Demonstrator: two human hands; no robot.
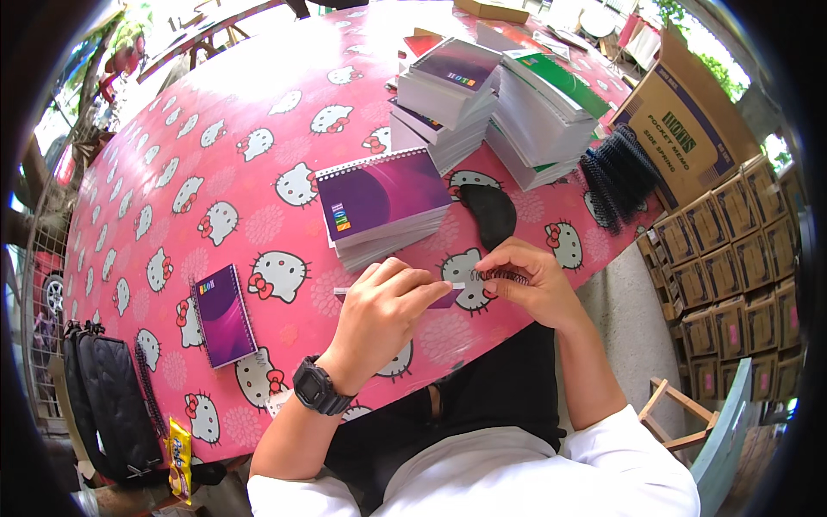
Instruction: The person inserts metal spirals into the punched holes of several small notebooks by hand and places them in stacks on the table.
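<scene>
My left hand [388, 302], with a black watch on its wrist, is closed on a small purple-covered notepad [444, 299] held almost edge-on over the table's near edge. Most of the notepad is hidden under the fingers. My right hand [536, 280] pinches a dark spiral binding coil [506, 277] between thumb and fingers. The coil's free end points at the notepad's right end; whether they touch I cannot tell. Just beyond my hands is a stack of purple notepads [383, 194] with punched holes along the far edge. A spiral-bound purple notepad [226, 316] lies to the left.
Taller notepad stacks, purple [455, 69] and green [551, 82], stand farther back. A black curved object [491, 215] lies near my right hand. Black coils [616, 177] pile beside a cardboard box [676, 121]. Several small cartons [732, 267] are stacked at right; a black bag [108, 401] is at left.
</scene>
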